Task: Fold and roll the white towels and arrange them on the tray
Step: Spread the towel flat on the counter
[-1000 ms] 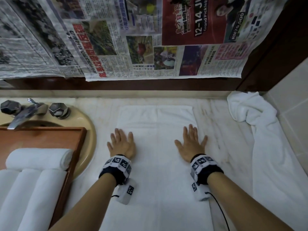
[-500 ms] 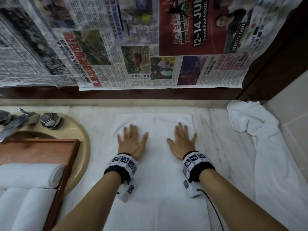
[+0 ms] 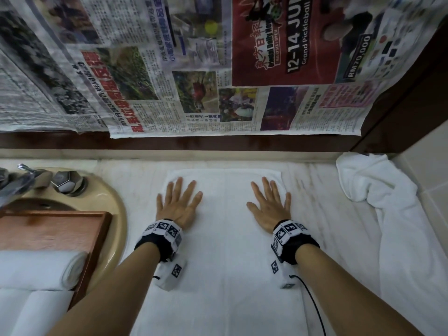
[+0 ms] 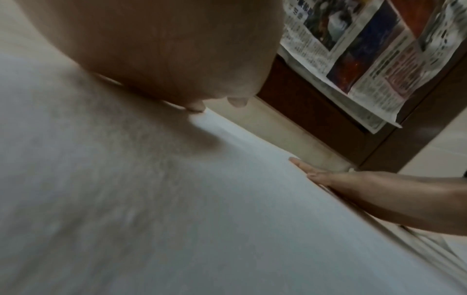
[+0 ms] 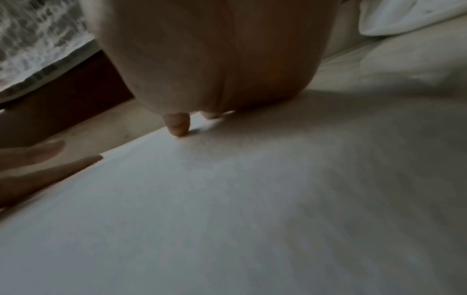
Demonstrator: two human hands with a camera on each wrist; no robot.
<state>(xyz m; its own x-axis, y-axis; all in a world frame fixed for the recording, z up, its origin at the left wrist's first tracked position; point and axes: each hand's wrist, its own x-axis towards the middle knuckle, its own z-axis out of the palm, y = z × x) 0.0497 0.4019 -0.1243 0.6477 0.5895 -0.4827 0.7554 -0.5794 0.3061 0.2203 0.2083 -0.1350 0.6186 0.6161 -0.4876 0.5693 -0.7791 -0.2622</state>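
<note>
Head view: since the earlier frame both hands had slid toward 12 o'clock and apart on the towel [image 3: 225, 238]. The left hand [image 3: 178, 204] and right hand [image 3: 270, 207] lay flat, fingers spread, near its far edge. Bare counter [image 3: 315, 190] flanked it; the tray [image 3: 97, 238] sat at 9 o'clock.

Left wrist view: the fingertips [image 4: 196, 107] touched the towel.

Right wrist view: a fingertip [image 5: 178, 127] pressed near the edge.

A towel [image 3: 225, 251] lies flat mid-table [image 3: 315, 190], both hands on its far half: left hand [image 3: 178, 207], right hand [image 3: 270, 209]. At left, a tray [image 3: 60, 234] of rolled towels [image 3: 38, 270] sits over the sink [image 3: 116, 214], taps [image 3: 65, 183] behind. A loose towel [image 3: 388, 214] lies right; newspapers [image 3: 194, 69] hang behind.
</note>
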